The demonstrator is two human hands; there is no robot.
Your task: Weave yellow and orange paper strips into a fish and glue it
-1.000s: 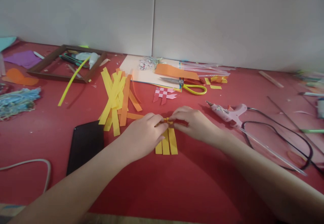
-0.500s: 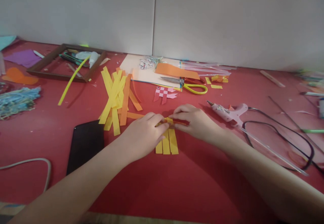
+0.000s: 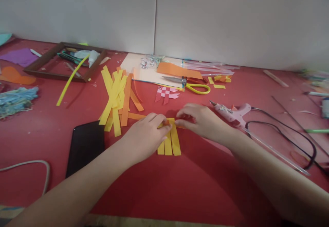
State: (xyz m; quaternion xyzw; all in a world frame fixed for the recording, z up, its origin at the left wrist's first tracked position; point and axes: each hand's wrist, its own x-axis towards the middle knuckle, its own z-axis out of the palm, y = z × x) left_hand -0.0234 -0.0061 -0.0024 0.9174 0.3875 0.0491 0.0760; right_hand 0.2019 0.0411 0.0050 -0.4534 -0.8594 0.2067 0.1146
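In the middle of the table, three yellow paper strips [image 3: 168,146] lie side by side, pointing toward me. An orange paper strip [image 3: 136,116] runs crosswise to them, mostly covered by my hands. My left hand [image 3: 146,136] is closed over the upper part of the yellow strips, thumb and fingertips pressed on them. Just right of the strips is my right hand [image 3: 203,121], fingers curled and a gap between thumb and forefinger. A bit of orange shows under its thumb; I cannot tell whether they touch. Behind lies a woven pink-and-white paper fish [image 3: 164,92].
Loose yellow strips [image 3: 117,97] and orange strips [image 3: 126,103] are heaped at left, by a black phone [image 3: 86,148]. Yellow-handled scissors [image 3: 197,88] lie behind. A pink glue gun [image 3: 233,114] with its cord [image 3: 282,124] is at right, a wooden frame [image 3: 43,64] far left.
My right hand has lifted its fingertips slightly off the strips' upper right and opened a gap between thumb and forefinger. My left hand stays in place. The view has shifted slightly.
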